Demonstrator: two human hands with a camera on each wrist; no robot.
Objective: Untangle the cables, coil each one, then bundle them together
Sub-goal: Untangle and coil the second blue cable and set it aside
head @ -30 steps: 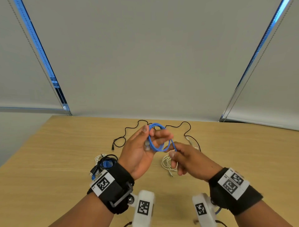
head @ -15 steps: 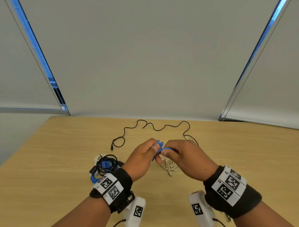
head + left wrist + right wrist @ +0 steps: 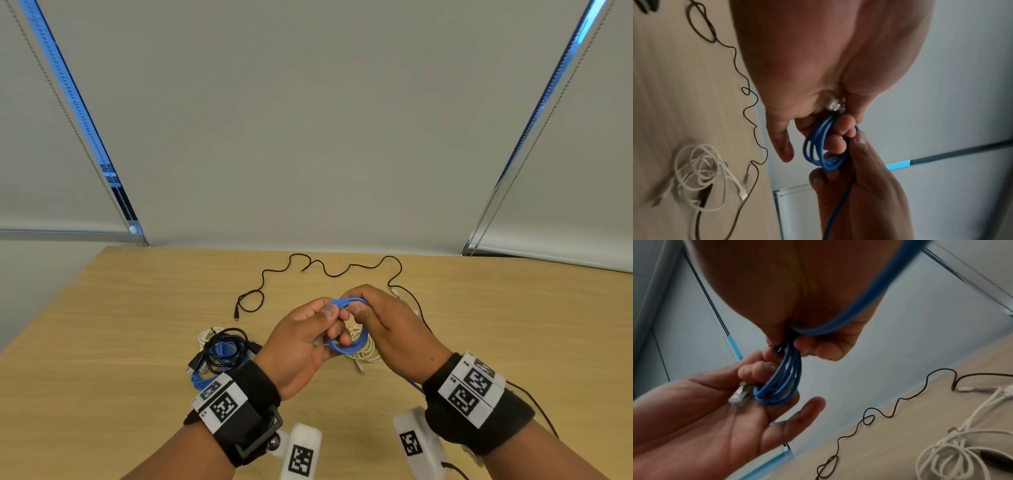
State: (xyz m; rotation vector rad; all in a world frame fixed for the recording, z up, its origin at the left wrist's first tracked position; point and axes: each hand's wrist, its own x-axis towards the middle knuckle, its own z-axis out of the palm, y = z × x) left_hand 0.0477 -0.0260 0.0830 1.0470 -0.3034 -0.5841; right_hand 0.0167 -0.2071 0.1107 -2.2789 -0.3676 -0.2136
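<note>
A blue network cable (image 3: 343, 348) is wound into a small coil between both hands, above the table's middle. My left hand (image 3: 334, 325) holds the coil's near side, thumb on top and fingers through the loop. My right hand (image 3: 361, 313) pinches the far top of the coil (image 3: 817, 146). Its clear plug (image 3: 739, 394) lies against the left palm. The loose blue tail (image 3: 859, 309) runs back under the right hand towards the wrist. A white cable (image 3: 364, 353) lies loosely looped on the table under the hands. A thin black cable (image 3: 325, 272) snakes across the far side.
A pile of coiled black, blue and white cables (image 3: 222, 353) sits on the wooden table (image 3: 120, 342) just left of my left wrist. Closed blinds (image 3: 308, 137) hang behind the table's far edge. The black cable's right end (image 3: 421, 318) runs past my right hand.
The hands came together from a wider hold. The coil, edge-on half a second ago, now shows as a loop again with the right hand pinching its top.
</note>
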